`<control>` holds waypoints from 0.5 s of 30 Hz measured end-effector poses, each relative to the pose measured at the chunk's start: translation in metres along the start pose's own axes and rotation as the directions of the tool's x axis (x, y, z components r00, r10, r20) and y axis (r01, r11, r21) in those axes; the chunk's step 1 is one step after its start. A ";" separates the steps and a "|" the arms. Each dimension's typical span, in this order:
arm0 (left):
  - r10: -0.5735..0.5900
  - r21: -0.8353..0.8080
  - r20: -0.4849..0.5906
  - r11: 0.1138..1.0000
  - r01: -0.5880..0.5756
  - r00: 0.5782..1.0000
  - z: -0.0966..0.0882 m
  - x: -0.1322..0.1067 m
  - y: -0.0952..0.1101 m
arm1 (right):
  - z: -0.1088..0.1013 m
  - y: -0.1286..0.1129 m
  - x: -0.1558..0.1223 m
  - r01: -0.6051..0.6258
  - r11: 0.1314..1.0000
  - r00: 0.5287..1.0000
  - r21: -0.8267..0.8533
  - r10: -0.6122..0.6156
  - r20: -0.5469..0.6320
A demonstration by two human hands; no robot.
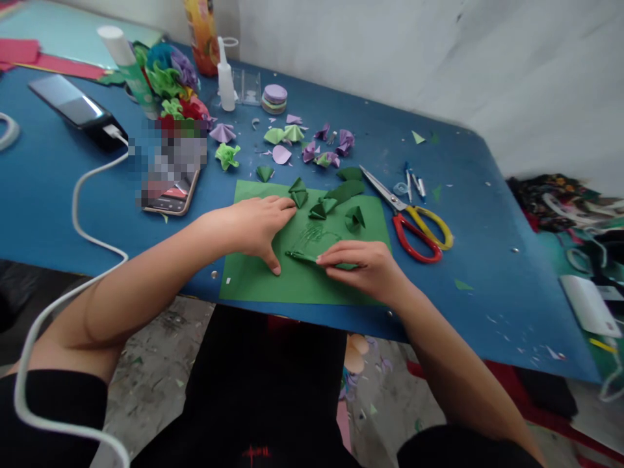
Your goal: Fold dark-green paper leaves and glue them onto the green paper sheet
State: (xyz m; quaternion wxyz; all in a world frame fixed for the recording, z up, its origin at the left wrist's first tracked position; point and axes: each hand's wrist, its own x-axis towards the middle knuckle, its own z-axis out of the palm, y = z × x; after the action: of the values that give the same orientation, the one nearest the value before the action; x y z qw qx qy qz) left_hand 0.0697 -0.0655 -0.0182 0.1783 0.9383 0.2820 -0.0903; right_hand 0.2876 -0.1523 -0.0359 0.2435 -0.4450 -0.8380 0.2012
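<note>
A green paper sheet [258,286] lies near the table's front edge, with shiny wet-looking streaks [314,234] in its middle. My left hand [260,227] rests flat on the sheet's left part, fingers and thumb spread, holding nothing. Pinched in my right hand [365,263] is a thin rolled strip of green paper [302,257], its free end pointing left just below the streaks. Folded dark green paper pieces [322,208] sit along the sheet's upper part, beside a curved green paper piece [345,192]. One folded cone [355,220] stands to their right.
Scissors [409,214] with red and yellow handles lie open right of the sheet. A phone [170,198], a white cable [80,214] and colourful paper flowers [170,78] occupy the left. Purple and green paper pieces [312,146], a white squeeze bottle [225,81] and an orange bottle [202,39] stand behind.
</note>
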 end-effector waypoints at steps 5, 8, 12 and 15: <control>-0.009 0.009 0.015 1.000 0.009 1.000 -0.001 0.000 0.001 | -0.002 0.009 -0.003 -0.046 0.985 0.986 -0.164 0.019 -0.164; -0.012 0.012 0.016 1.000 0.012 1.000 -0.002 -0.001 0.001 | -0.002 0.014 -0.004 -0.131 0.952 0.961 -0.278 0.053 -0.272; -0.014 0.013 0.017 1.000 0.014 1.000 -0.002 -0.001 0.001 | 0.001 0.009 -0.002 -0.029 0.991 0.995 -0.133 0.016 -0.094; -0.020 0.016 0.023 1.000 0.019 1.000 -0.002 -0.001 0.001 | -0.001 0.007 -0.001 0.019 0.999 1.000 -0.042 -0.019 0.001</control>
State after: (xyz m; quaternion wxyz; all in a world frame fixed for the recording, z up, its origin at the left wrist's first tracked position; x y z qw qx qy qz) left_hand 0.0699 -0.0661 -0.0157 0.1735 0.9358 0.2884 -0.1051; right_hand 0.2928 -0.1493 -0.0388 0.2355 -0.4418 -0.8464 0.1812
